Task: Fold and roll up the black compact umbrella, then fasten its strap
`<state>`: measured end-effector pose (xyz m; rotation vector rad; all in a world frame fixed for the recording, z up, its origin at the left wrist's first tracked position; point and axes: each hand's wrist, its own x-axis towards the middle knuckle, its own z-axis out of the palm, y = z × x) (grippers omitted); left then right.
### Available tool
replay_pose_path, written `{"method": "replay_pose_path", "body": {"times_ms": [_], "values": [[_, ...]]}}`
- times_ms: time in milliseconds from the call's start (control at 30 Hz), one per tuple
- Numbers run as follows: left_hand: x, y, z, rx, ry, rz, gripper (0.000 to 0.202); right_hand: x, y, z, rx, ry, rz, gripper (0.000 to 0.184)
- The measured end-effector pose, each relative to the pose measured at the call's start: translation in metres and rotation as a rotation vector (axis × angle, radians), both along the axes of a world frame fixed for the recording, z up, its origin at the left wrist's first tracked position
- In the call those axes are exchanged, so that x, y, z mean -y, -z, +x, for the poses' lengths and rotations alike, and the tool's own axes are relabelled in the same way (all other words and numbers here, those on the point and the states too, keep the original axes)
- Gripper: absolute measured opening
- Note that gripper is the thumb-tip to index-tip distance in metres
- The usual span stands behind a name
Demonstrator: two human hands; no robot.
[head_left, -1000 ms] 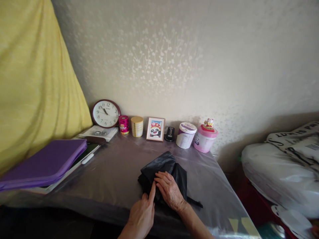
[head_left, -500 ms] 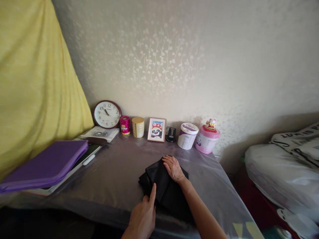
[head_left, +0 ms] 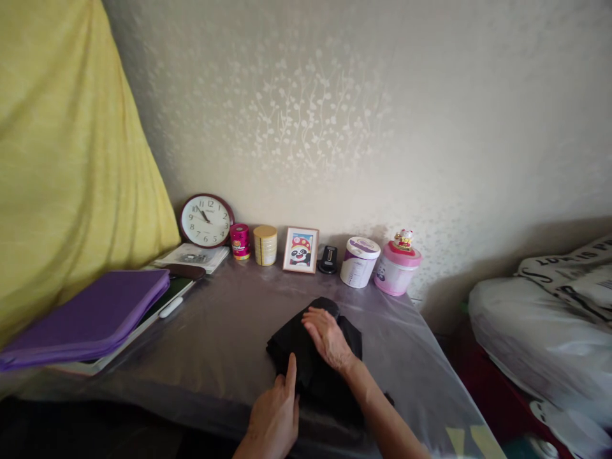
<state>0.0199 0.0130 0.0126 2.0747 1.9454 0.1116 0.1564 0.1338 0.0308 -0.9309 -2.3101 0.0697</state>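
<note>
At the near side, the bare left hand (head_left: 275, 411) is set against a black, many-folded bundle of thin fabric (head_left: 315, 376), its index finger extended and the others curled. Whether fabric is pinched beneath those curled fingers cannot be told. The bundle is laid near the front edge of a table covered in grey, glossy plastic sheeting (head_left: 215, 344). Farther in, the bare right hand (head_left: 329, 338) is spread flat over the bundle's upper face, fingers together; nothing is seen to be grasped by it.

The step is judged to be a flattening of the folds. For a sound result, the near-left part should be kept pinned by the left index finger, while light, even strokes are made by the right palm along each fold, so that layers are not dragged askew.

One corner of the bundle is pointed leftward, and a rounded end is directed toward the upright, pale-framed panda picture (head_left: 301, 250) at the wall. The long axis appears to be run from near to far, though this is offered with reserve, since the near portion is darkened and partly covered by the right forearm.
</note>
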Motion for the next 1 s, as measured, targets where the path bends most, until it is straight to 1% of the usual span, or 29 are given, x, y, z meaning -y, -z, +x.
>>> {"method": "replay_pose_path", "body": {"times_ms": [33, 100, 167, 267, 367, 433, 500, 567, 633, 700, 767, 867, 1000], "values": [[0.0, 0.002, 0.0, 0.003, 0.0, 0.003, 0.06, 0.01, 0.001, -0.004, 0.028, -0.065, -0.032, 0.029], [0.0, 0.003, 0.0, 0.01, -0.002, 0.003, 0.059, 0.018, 0.005, -0.009, 0.081, -0.131, -0.063, 0.028], [0.0, 0.001, 0.0, 0.008, -0.008, -0.001, 0.058, 0.012, 0.01, -0.01, 0.12, -0.108, -0.069, 0.027], [0.0, -0.002, 0.0, -0.002, -0.011, -0.018, 0.06, -0.016, 0.016, -0.007, 0.166, 0.002, -0.051, 0.027], [0.0, -0.004, 0.0, -0.005, -0.011, -0.023, 0.061, -0.044, 0.017, 0.0, 0.165, 0.139, -0.042, 0.026], [0.0, -0.003, 0.0, -0.004, -0.011, -0.014, 0.06, -0.055, 0.018, 0.008, 0.08, 0.269, -0.047, 0.024], [0.0, -0.001, 0.0, -0.001, -0.006, -0.001, 0.061, -0.059, 0.021, 0.022, -0.052, 0.411, -0.056, 0.026], [0.0, 0.001, -0.001, 0.006, 0.001, 0.018, 0.06, -0.055, 0.027, 0.042, -0.167, 0.529, -0.069, 0.03], [0.001, 0.003, -0.002, 0.012, 0.0, 0.028, 0.059, -0.045, 0.033, 0.066, -0.244, 0.61, -0.097, 0.032], [0.0, 0.004, -0.003, 0.018, -0.008, 0.034, 0.059, -0.032, 0.039, 0.088, -0.296, 0.676, -0.157, 0.032], [0.0, 0.005, -0.004, 0.024, -0.011, 0.037, 0.058, -0.017, 0.043, 0.103, -0.316, 0.733, -0.213, 0.032], [-0.001, 0.007, -0.005, 0.03, -0.003, 0.051, 0.058, 0.001, 0.049, 0.111, -0.32, 0.77, -0.311, 0.032], [-0.002, 0.007, -0.005, 0.03, -0.007, 0.053, 0.058, 0.016, 0.049, 0.105, -0.399, 0.784, -0.426, 0.031]]}}
